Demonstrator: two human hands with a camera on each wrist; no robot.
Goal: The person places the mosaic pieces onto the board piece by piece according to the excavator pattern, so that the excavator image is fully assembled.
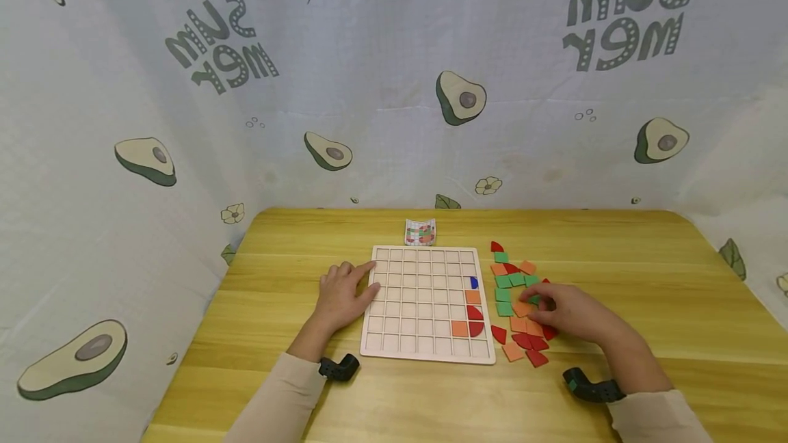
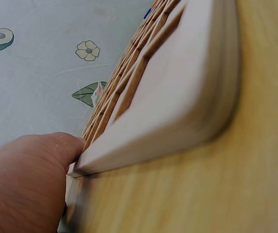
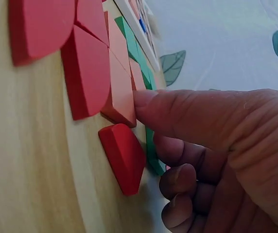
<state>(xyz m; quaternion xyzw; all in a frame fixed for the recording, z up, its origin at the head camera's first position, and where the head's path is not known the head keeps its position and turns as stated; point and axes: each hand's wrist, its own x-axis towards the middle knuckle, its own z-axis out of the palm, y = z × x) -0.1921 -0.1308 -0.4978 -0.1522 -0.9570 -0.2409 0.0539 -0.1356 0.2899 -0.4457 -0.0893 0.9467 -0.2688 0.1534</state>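
Observation:
A pale wooden grid board (image 1: 425,357) lies on the table. At its right side sit a small blue piece (image 1: 474,283), orange squares (image 1: 460,328) and red rounded pieces (image 1: 476,329). My left hand (image 1: 343,298) rests at the board's left edge, forefinger and thumb touching the rim; its thumb (image 2: 63,145) shows in the left wrist view. Right of the board, my right hand (image 1: 572,312) reaches into loose tiles and pinches an orange square (image 1: 523,310) between thumb and forefinger. In the right wrist view, the thumb (image 3: 178,114) hides most of the forefinger.
Loose green squares (image 1: 503,294), orange squares (image 1: 512,351) and red rounded pieces (image 1: 537,358) lie scattered right of the board. A small patterned card (image 1: 421,232) stands behind it. A printed curtain (image 1: 394,142) hangs at the table's far edge.

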